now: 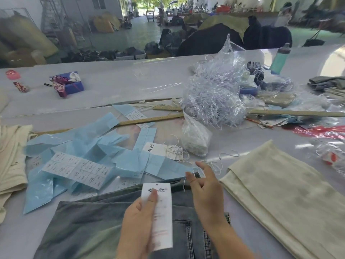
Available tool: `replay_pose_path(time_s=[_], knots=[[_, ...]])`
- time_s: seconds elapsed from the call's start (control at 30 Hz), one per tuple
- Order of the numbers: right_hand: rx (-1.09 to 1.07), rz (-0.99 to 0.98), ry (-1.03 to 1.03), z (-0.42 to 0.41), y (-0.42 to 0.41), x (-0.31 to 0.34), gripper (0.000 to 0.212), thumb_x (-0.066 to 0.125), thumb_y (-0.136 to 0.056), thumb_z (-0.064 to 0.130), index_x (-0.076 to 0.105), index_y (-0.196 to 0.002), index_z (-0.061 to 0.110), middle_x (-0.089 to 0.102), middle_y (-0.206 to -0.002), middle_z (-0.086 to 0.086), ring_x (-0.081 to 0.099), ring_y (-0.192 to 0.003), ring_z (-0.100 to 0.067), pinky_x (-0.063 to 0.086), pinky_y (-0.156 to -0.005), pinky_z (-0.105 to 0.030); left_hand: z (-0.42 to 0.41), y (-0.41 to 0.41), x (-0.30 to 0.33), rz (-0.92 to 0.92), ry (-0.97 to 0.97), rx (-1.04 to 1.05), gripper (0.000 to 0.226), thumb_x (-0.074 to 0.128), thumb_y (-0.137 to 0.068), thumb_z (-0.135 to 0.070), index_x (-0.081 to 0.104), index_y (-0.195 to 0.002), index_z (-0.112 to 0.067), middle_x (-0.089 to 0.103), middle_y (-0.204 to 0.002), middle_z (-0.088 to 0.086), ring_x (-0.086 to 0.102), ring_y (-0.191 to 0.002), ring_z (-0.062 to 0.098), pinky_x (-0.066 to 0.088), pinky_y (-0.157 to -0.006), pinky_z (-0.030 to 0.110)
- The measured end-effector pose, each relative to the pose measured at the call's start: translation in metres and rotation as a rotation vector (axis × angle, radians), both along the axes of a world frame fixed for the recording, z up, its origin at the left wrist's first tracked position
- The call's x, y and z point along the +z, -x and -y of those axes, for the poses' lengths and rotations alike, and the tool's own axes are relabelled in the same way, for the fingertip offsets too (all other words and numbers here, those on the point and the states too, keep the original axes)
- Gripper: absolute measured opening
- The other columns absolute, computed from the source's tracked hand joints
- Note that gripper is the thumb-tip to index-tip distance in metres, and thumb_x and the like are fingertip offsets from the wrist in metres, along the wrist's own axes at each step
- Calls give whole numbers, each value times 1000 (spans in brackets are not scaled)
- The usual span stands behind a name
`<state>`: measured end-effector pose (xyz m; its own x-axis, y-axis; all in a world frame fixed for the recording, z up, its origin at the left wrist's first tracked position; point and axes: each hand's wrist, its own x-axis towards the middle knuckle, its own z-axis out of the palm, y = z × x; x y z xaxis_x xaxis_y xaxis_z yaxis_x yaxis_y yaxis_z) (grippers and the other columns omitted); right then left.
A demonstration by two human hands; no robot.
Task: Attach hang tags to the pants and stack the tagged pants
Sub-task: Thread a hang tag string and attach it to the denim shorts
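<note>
Left hand [139,219]: holds a long white card hang tag [162,215] upright over the jeans, thumb pressed flat on its face near the printed black characters, fingers curled behind.
Hang tag: stiff, rectangular, small punched hole at the top edge, faint red print lower down.
Right hand [206,191]: hovers just beside the tag's top corner, thumb and one finger pinching a thin white string [184,182] (forefinger stretched out, the rest loosely bent).
Jeans [89,225]: washed grey-blue denim, faded in patches, lying flat at the near edge of the table [112,81]; stitched back pocket visible under the wrists.
Cream pants [280,193]: soft, folded, matte cloth, lying to the right of the jeans.
Beige pants [11,157]: folded stack at the left edge, creased.
Blue paper [84,146]: thin, crumpled sheets, some with white printed label grids, scattered beyond the jeans.
Spare tags [164,150]: small white cards with looped strings, near the blue paper.
Plastic bag [214,94]: clear, crinkled, stuffed with pale plastic strands.
Rulers [153,119]: long flat wooden strips across the table.
Bottle [280,58]: teal cylinder, far right, upright.
</note>
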<state>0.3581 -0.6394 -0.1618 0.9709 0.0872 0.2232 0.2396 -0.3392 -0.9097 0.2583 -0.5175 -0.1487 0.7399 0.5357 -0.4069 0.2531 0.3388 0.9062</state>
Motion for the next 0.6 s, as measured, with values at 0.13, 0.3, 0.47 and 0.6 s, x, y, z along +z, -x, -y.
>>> replay_pose_path(time_s=[0.13, 0.3, 0.47, 0.6], knots=[[-75, -9, 175, 33, -50, -14, 14, 67, -89, 18, 66, -102, 14, 41, -43, 5, 37, -43, -8, 35, -54, -30, -31, -7, -2, -51, -111, 95, 35, 66, -88, -32, 63, -76, 1, 58, -49, 0, 49, -37, 6, 38, -35, 15], [373, -104, 279, 33, -70, -17, 32, 74, -70, -3, 65, -79, 26, 53, -66, 9, 43, -58, -3, 37, -61, -24, -49, -16, -14, -23, -4, 151, 18, 68, -87, -29, 69, -75, -15, 59, -55, 3, 49, -40, 11, 39, -35, 20], [601, 204, 863, 4, -80, -42, 39, 62, -79, 5, 69, -108, 30, 48, -113, 6, 40, -106, -15, 33, -85, -27, -48, -23, -20, -3, 35, 80, 8, 67, -89, -21, 74, -89, -18, 73, -80, 8, 61, -53, 13, 46, -42, 24], [615, 287, 1069, -10, -90, -57, 25, 62, -88, 20, 70, -110, 27, 49, -116, 3, 40, -112, -20, 37, -86, -29, -45, -20, -16, 39, 32, 76, 13, 63, -91, -18, 75, -85, -20, 71, -73, 8, 59, -48, 12, 44, -39, 22]])
